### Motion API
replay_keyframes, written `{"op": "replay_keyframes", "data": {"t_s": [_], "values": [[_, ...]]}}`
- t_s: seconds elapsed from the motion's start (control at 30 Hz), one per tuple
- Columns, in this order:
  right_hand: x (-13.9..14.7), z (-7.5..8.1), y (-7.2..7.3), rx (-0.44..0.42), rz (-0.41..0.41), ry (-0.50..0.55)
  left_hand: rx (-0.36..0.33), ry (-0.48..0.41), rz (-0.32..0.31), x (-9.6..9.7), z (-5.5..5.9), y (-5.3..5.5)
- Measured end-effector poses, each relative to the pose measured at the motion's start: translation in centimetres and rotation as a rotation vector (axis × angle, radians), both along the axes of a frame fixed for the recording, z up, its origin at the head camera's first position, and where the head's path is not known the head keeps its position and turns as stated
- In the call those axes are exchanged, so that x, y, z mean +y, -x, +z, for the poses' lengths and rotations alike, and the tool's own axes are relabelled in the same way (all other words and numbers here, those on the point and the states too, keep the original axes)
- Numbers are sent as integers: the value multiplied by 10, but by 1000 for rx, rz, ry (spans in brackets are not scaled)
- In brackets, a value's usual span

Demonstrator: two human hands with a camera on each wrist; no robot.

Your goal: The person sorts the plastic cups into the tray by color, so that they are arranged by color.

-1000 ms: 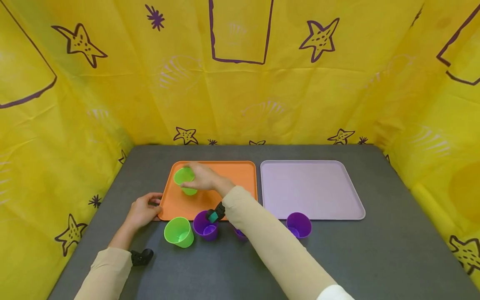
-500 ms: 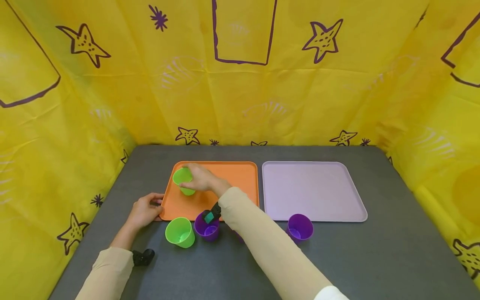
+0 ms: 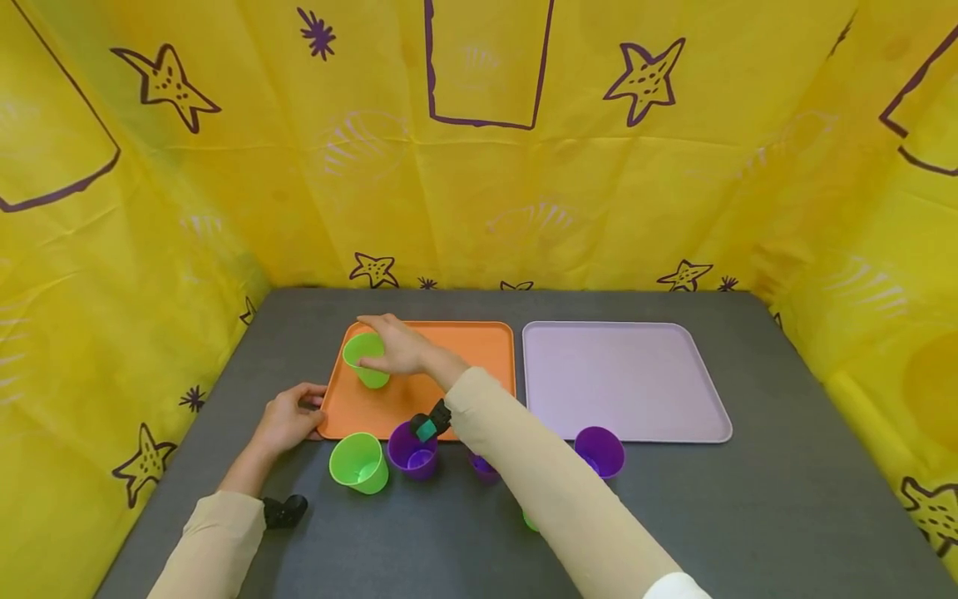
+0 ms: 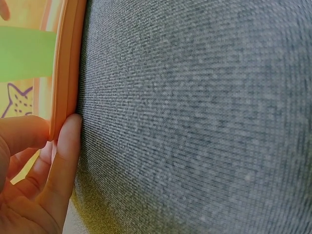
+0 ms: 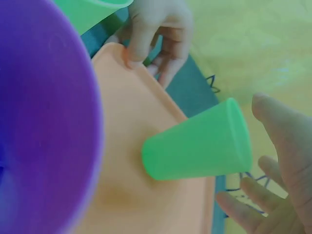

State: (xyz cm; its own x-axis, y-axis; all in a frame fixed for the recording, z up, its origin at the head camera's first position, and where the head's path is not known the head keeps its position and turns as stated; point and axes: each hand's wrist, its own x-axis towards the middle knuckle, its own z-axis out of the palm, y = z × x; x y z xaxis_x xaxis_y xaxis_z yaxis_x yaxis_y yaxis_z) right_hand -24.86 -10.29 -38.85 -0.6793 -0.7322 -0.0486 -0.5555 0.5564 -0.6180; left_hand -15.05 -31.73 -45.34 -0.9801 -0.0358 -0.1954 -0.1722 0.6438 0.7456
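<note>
A green cup [image 3: 368,371] stands upright on the left part of the orange tray [image 3: 464,341]. My right hand [image 3: 405,348] is beside and above this cup; in the right wrist view its fingers [image 5: 287,146] are spread and apart from the cup's rim. At the tray's near left corner, my left hand [image 3: 285,424] grips the edge, with thumb and fingers [image 4: 67,146] pinching the rim from above and below in the left wrist view.
In front of the orange tray stand another green cup [image 3: 359,463] and purple cups [image 3: 413,452], [image 3: 599,450]. A third purple cup [image 3: 485,469] and a further green cup [image 3: 530,522] are partly hidden by my right sleeve. A lilac tray [image 3: 621,383] lies to the right.
My right hand's fingers have lifted and spread off the green cup, which stays on the orange tray. The left hand keeps its grip on the tray corner.
</note>
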Motion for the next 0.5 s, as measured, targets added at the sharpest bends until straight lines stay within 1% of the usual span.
{"op": "replay_keyframes", "data": {"t_s": [0.17,0.3,0.5], "values": [[9,14,-2,86,57,35,0,7,0,0,1,-1],[15,24,-8,115,112,55,8,11,-2,0,2,-1],[20,37,-22,138,214,65,11,15,-13,1,1,-1]]}}
